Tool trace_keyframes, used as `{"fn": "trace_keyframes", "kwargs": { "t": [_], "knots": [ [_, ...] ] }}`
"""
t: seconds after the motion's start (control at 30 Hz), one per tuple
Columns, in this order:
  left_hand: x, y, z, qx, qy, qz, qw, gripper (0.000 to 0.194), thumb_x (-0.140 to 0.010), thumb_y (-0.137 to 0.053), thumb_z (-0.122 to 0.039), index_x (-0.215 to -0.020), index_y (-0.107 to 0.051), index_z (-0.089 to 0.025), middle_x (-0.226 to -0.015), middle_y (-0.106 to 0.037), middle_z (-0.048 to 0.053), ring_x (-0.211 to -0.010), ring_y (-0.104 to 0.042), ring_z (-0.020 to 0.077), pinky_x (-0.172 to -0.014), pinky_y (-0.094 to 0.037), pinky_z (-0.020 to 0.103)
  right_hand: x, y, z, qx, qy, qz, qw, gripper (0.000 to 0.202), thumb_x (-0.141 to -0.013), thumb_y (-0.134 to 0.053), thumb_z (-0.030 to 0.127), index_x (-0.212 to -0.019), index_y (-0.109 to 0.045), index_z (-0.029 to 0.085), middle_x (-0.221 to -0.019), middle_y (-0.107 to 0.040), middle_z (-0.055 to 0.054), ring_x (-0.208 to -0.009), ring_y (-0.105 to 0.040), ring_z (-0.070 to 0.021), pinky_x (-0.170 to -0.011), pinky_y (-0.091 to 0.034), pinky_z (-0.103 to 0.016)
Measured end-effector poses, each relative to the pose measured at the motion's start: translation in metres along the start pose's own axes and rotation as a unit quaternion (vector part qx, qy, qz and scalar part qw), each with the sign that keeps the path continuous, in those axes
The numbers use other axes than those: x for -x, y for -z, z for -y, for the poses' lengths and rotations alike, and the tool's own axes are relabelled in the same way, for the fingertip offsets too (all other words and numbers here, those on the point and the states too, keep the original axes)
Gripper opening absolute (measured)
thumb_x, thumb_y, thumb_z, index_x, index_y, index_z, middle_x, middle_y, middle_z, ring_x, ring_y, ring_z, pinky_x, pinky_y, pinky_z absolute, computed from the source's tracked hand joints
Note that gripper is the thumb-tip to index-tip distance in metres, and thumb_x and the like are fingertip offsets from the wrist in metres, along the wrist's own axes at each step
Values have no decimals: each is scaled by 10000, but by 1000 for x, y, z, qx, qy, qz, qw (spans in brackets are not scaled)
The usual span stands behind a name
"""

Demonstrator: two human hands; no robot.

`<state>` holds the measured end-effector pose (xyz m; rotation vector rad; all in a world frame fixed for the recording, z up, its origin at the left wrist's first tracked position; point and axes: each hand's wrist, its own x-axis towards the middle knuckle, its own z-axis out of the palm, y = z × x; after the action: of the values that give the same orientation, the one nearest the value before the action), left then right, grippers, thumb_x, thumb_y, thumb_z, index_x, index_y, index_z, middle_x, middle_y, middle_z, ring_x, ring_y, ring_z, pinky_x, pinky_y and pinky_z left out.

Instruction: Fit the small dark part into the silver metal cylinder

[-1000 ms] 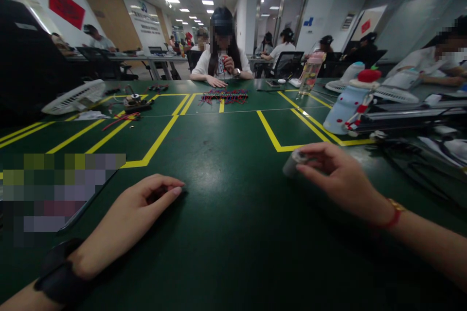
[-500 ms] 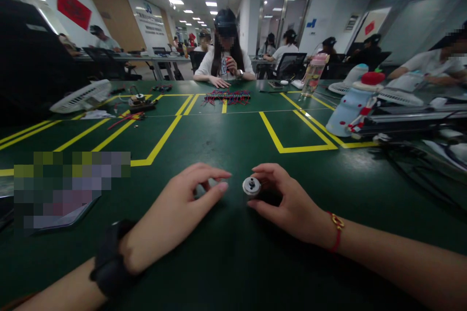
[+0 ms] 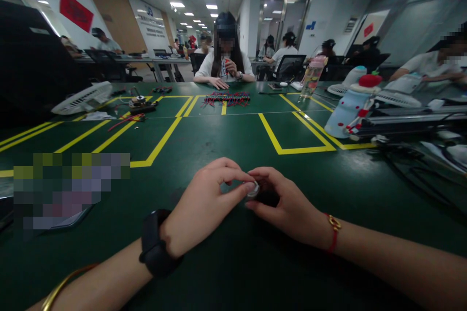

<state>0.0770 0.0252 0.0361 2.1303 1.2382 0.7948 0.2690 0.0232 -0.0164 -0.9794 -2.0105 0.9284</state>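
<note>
A small round metal motor [image 3: 252, 191] stands on the green table between my hands, mostly covered by fingers. My right hand [image 3: 288, 204], with a red cord bracelet, curls round its right side with thumb and fingers. From the left, my left hand [image 3: 215, 189], wearing a black wristband, pinches thumb and forefinger over the motor's top. The shaft on top is hidden behind those fingertips.
A blue bottle [image 3: 341, 112] and black cables [image 3: 412, 170] lie to the right. Across the table [image 3: 207, 136], a person [image 3: 224, 58] sits behind a row of wired parts [image 3: 226, 98]. White fans [image 3: 85, 98] and a clear bottle [image 3: 313, 77] stand farther off.
My left hand has moved right and closed its thumb and forefinger over the top of the motor. My right hand has stayed round the motor.
</note>
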Motion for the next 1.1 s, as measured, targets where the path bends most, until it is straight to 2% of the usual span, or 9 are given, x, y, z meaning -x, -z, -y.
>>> {"fn": "trace_keyframes", "kwargs": {
  "t": [0.13, 0.4, 0.57, 0.63, 0.73, 0.87, 0.93, 1.0, 1.1],
  "knots": [
    [1, 4, 5, 1, 11, -35, 999, 186, -865, -573, -371, -904, -722, -268, -926, -633, 0, -876, -588, 160, -784, -448, 296, 1, 2, 3, 34, 4, -6, 999, 452, -789, -619, 256, -1219, -480, 240, -1109, -597, -7, -913, -589, -77, -825, -507, -235],
    [18, -15, 35, -132, 38, 32, 990, 141, -804, -638, -430, -839, -735, -334, -940, -658, -19, -924, -563, 212, -802, -415, 354, 4, 0, 0, 86, 13, -29, 996, 443, -764, -627, 265, -1191, -516, 225, -1101, -599, -22, -939, -582, -105, -850, -498, -272],
    [17, -15, 33, -82, 48, 40, 995, 203, -795, -646, -441, -928, -714, -304, -978, -655, -9, -933, -576, 200, -830, -430, 331, 1, 4, 3, 76, 2, -35, 997, 419, -762, -635, 292, -1164, -531, 228, -1089, -610, -26, -926, -600, -112, -843, -513, -277],
    [19, -3, 34, -41, 60, 34, 997, 246, -814, -619, -453, -990, -692, -299, -1025, -644, -9, -939, -585, 185, -834, -437, 308, 2, 19, 2, 70, -20, -51, 996, 419, -770, -632, 322, -1163, -529, 220, -1086, -618, -38, -920, -613, -119, -838, -522, -279],
    [29, 21, 47, -14, 97, 3, 995, 275, -875, -517, -475, -982, -679, -280, -1030, -643, -10, -938, -592, 175, -828, -433, 288, 13, 63, -10, 120, -87, -123, 981, 461, -771, -624, 399, -1169, -529, 187, -1075, -629, -77, -892, -629, -150, -808, -530, -306],
    [51, 46, 75, 43, 227, -54, 972, 375, -889, -451, -523, -1029, -649, -236, -881, -664, -4, -844, -606, 185, -773, -444, 288, 45, 139, -48, 281, -201, -253, 904, 541, -718, -640, 489, -1150, -557, 177, -1016, -643, -91, -795, -620, -181, -715, -513, -335],
    [59, 50, 84, 108, 257, -81, 957, 382, -891, -450, -516, -1059, -621, -218, -923, -660, -1, -855, -596, 181, -778, -453, 282, 61, 170, -65, 323, -260, -281, 865, 525, -720, -627, 495, -1132, -564, 175, -992, -647, -100, -795, -617, -199, -704, -496, -343],
    [63, 50, 85, 152, 263, -93, 948, 369, -892, -460, -502, -1069, -604, -212, -984, -648, 3, -877, -579, 174, -786, -456, 270, 71, 187, -74, 354, -281, -302, 839, 538, -725, -623, 486, -1140, -550, 151, -1011, -638, -134, -847, -618, -223, -727, -484, -354],
    [62, 49, 79, 146, 269, -90, 948, 368, -885, -471, -502, -1047, -614, -204, -965, -647, 8, -866, -571, 174, -774, -457, 263, 67, 178, -66, 475, -172, -352, 788, 690, -683, -670, 489, -1225, -493, 100, -1188, -550, -213, -1115, -522, -314, -906, -415, -441]
  ]
}}
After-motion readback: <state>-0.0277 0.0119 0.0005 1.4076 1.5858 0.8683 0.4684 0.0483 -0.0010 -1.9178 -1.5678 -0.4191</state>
